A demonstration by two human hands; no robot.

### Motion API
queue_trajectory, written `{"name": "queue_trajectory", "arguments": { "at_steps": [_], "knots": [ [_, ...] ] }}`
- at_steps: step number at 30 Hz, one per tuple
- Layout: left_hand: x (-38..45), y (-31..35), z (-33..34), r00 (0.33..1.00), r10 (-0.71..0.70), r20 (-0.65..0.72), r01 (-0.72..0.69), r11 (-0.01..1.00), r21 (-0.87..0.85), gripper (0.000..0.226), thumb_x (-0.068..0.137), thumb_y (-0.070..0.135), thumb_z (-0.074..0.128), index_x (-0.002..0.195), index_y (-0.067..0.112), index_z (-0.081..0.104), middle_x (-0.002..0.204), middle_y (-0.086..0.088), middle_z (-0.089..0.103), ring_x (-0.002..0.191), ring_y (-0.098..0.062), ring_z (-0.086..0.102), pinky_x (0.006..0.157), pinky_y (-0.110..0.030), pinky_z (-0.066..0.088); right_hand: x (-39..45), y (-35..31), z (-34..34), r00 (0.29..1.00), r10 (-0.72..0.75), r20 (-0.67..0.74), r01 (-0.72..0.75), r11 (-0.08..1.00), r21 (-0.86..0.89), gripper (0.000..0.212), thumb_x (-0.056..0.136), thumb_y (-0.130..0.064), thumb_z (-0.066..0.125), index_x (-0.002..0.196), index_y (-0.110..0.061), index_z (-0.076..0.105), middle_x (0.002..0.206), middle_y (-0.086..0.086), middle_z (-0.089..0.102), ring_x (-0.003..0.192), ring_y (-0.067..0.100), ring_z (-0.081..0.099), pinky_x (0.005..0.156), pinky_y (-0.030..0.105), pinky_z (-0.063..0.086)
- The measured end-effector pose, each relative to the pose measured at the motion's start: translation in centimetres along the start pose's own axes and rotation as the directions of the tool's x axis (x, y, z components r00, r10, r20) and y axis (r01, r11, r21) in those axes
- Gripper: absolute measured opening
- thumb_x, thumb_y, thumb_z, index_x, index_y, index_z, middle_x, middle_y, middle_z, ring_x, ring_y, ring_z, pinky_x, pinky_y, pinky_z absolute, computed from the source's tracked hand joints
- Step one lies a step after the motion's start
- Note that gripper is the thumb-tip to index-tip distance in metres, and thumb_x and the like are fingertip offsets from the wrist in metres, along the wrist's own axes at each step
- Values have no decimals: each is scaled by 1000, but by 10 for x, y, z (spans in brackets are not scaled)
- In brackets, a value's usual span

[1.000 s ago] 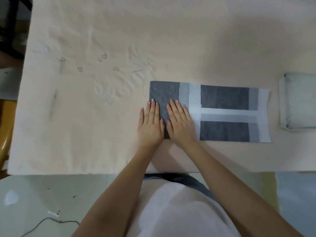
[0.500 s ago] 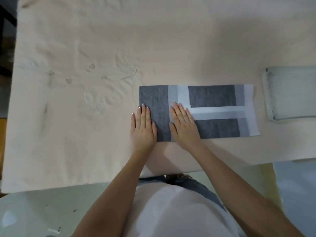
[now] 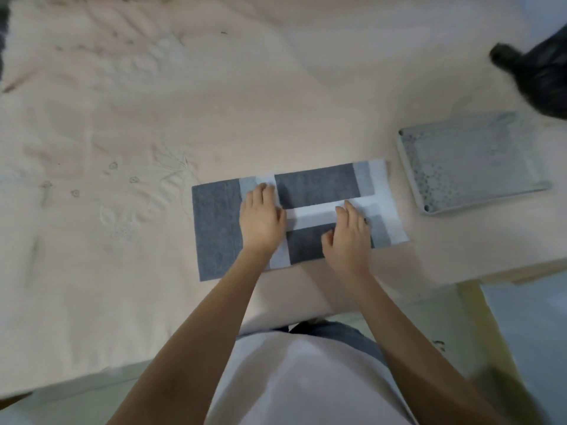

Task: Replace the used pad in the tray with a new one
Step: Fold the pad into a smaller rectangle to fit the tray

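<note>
A folded grey pad with white borders (image 3: 214, 228) lies flat on the pale cloth-covered surface near its front edge. My left hand (image 3: 260, 220) rests palm down on the pad's middle, fingers straight, tips on a white fold. My right hand (image 3: 348, 231) lies flat on the pad's right half, fingers spread over the white strip. To the right of the pad sits a pale grey-green tray (image 3: 408, 173) with a patterned mesh top, tilted in view and apart from both hands.
A black plastic bag (image 3: 540, 75) lies at the far right beyond the tray. The cloth-covered surface (image 3: 122, 118) stretches wide to the left and back, with embroidered flowers. Its front edge runs just behind my wrists; floor shows below.
Both hands have slid to the right along the pad, from its left end to its middle and right half. The camera view shifted, so the tray and a black bag now show more fully.
</note>
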State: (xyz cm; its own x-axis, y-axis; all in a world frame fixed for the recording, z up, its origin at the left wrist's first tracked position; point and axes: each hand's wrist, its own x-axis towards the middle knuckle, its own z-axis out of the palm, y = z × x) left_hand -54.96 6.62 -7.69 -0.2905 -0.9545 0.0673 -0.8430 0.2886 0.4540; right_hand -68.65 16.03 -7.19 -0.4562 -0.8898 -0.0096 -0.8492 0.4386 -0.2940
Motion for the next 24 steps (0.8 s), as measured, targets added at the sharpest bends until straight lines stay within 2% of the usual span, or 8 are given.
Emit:
{"name": "queue_trajectory", "arguments": {
  "at_steps": [3,6,10,12,15,19,22,24],
  "knots": [
    [29,53,13,993,87,83,-88,996,7,45,75,20,37,105,-4,61,98,-21,60,87,-39,58,67,-41,48,6,36,-16,991,131,12,-131,991,-35,54,73,-6,66,123,6,51,136,27,46,121,42,46,98,48,39],
    [55,101,25,959,111,260,-147,981,123,42,86,20,50,124,1,49,117,-17,52,107,-34,49,77,-40,43,10,64,-27,963,270,16,-270,963,-6,55,71,-6,66,122,9,50,132,29,47,118,43,46,93,46,40],
    [81,151,48,916,89,390,-167,971,172,42,93,27,48,128,5,41,126,-14,46,114,-30,46,70,-36,40,12,94,-36,914,400,72,-400,916,-22,54,75,-13,64,120,12,48,117,30,53,102,41,52,82,44,43],
    [91,164,56,894,53,446,-152,970,191,39,95,28,47,127,6,40,125,-13,49,112,-31,50,69,-37,39,12,99,-39,908,405,103,-407,913,-1,45,80,-14,63,116,10,50,115,29,52,104,41,51,83,43,42],
    [104,185,68,870,12,493,-135,968,213,39,96,31,44,129,10,36,117,-13,55,95,-32,59,62,-34,39,15,110,-42,904,406,135,-418,905,75,42,82,-15,64,114,9,50,116,28,51,107,40,49,83,42,41],
    [110,204,77,866,17,499,-142,966,214,37,98,33,40,129,13,35,103,-11,64,76,-29,57,49,-27,32,17,121,-43,876,447,184,-469,878,100,40,86,-22,57,116,2,47,118,20,49,106,33,49,81,36,39],
    [117,211,81,866,-33,499,-73,979,191,33,97,31,39,123,11,40,106,-11,63,89,-31,61,56,-30,35,17,127,-45,856,456,243,-500,850,168,35,88,-24,53,114,-1,46,112,15,54,97,32,56,67,32,37],
    [121,213,84,853,-80,515,-17,983,181,36,97,34,40,124,10,40,113,-11,61,99,-30,60,65,-33,36,18,131,-47,825,466,320,-546,805,233,31,89,-26,54,110,-6,46,103,9,59,92,29,59,66,30,36]
  ]
}}
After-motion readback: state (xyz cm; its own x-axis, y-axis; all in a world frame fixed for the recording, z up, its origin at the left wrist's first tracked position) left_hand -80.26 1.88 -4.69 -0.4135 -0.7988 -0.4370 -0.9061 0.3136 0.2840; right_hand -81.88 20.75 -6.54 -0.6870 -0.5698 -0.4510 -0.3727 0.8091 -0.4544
